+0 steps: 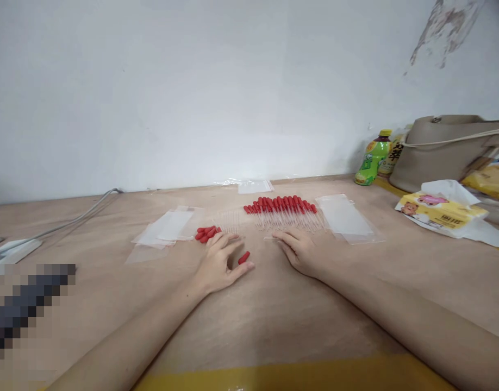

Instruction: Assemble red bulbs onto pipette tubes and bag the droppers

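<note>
My left hand (225, 263) rests on the table with thumb and fingers spread apart. A single red rubber bulb (244, 257) lies in the gap between them. Just beyond its fingertips is a small pile of red bulbs (205, 234), with a row of thin clear tubes (229, 220) beside it. The fingers of my right hand (297, 251) are pinched on one thin clear tube (269, 238), which points left. Farther back, droppers (284, 209) made of clear tubes topped with red bulbs lie side by side in a dense row.
Clear plastic bags (168, 228) lie at left, more bags (347, 217) at right, and a white stack (255, 187) by the wall. At right stand a green bottle (372, 160), a tissue pack (441, 209) and a grey bag (445, 149). A cable (86, 210) runs at left.
</note>
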Motion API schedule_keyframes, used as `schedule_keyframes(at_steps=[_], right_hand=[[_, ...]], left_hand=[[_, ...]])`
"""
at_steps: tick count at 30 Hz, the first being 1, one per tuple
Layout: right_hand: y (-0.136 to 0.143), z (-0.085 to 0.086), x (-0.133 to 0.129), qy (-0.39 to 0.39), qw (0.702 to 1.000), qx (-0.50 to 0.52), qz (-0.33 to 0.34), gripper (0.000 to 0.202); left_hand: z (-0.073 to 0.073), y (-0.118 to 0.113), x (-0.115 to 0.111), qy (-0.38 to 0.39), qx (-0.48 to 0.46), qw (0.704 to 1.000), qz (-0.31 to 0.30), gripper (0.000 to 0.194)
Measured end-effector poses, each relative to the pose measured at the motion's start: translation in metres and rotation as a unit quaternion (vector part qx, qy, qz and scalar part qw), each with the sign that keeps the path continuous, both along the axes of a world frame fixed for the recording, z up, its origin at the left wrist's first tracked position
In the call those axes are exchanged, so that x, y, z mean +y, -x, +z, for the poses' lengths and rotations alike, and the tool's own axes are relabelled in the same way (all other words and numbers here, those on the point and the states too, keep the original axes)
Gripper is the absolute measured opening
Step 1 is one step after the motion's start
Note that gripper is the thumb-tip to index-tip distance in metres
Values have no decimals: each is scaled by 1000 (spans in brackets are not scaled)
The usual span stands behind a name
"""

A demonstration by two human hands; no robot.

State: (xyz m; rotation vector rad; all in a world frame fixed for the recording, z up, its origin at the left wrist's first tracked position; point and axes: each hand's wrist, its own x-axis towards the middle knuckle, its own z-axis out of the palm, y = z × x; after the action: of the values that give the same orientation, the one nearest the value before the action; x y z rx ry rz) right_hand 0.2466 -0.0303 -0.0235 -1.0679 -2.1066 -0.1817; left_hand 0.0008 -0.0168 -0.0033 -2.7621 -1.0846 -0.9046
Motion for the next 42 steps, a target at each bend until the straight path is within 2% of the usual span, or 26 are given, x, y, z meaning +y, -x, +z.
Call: schedule_keyframes(at_steps=[2, 5, 8, 12, 21, 28, 31, 36, 38, 42], right_hand=[[1, 0, 0, -11, 1000, -16, 2, 23], [5, 2, -3, -25, 999, -30, 10, 21], [13, 6, -9, -22, 999, -31, 25, 20], [21, 10, -14, -25, 999, -18, 40, 19], [20, 2, -10, -7, 997, -13, 72, 20], [16, 14, -12, 36, 993, -40, 105, 21], [16, 16, -13, 5, 993, -73, 88, 20], [19, 7, -13, -103, 986, -122, 53, 26], [19, 3, -10, -106, 987, -109, 52, 25], [14, -1, -3, -63, 995, -29, 69, 19]], left_hand=[[-4, -4, 0, -9, 5, 1000, 15, 27], [-8, -9, 0, -8, -36, 999, -4, 17], [-9, -13, -2, 33, -92, 995, -23, 15], [-8, -15, -5, 96, -119, 988, -14, 14], [-8, -16, -6, 109, -131, 984, -49, 16], [-9, -13, -8, 135, -113, 981, -85, 17], [-8, -13, -10, 151, -91, 980, -88, 18], [-10, -13, -7, 129, -94, 985, -72, 17], [-11, -12, -4, 120, -111, 984, -70, 16], [-12, -10, 1, 94, -113, 986, -83, 19]])
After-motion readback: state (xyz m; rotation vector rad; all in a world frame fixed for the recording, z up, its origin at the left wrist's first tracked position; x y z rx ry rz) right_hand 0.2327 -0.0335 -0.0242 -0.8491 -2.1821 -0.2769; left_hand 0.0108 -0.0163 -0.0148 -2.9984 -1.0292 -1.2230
